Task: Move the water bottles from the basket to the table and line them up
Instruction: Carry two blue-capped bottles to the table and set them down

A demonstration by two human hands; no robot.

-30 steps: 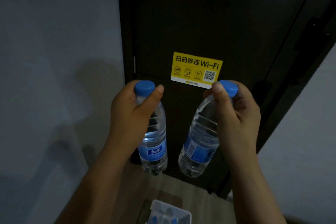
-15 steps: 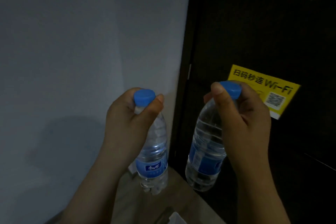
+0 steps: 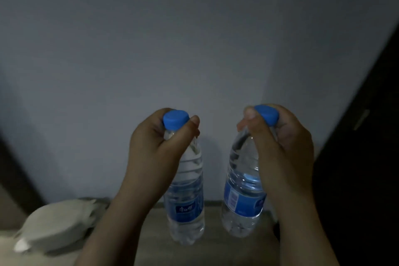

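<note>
I hold two clear water bottles with blue caps and blue labels, both hanging in the air by their necks. My left hand (image 3: pixel 157 153) grips the neck of the left bottle (image 3: pixel 186 209), which hangs nearly upright. My right hand (image 3: pixel 282 155) grips the neck of the right bottle (image 3: pixel 241 196), tilted with its base toward the left. The bottles are apart, side by side, in front of a pale wall. Below them lies a wooden surface (image 3: pixel 216 250). The basket is out of view.
A crumpled white object (image 3: pixel 56 227) lies at the lower left on the wooden surface. A dark door or panel (image 3: pixel 367 157) fills the right edge. The pale wall (image 3: pixel 172 49) is close behind the bottles.
The view has swung left: the dark door and yellow Wi-Fi sticker have slid out to the right, and the pale wall now fills the frame. Both hands still hold their bottles.
</note>
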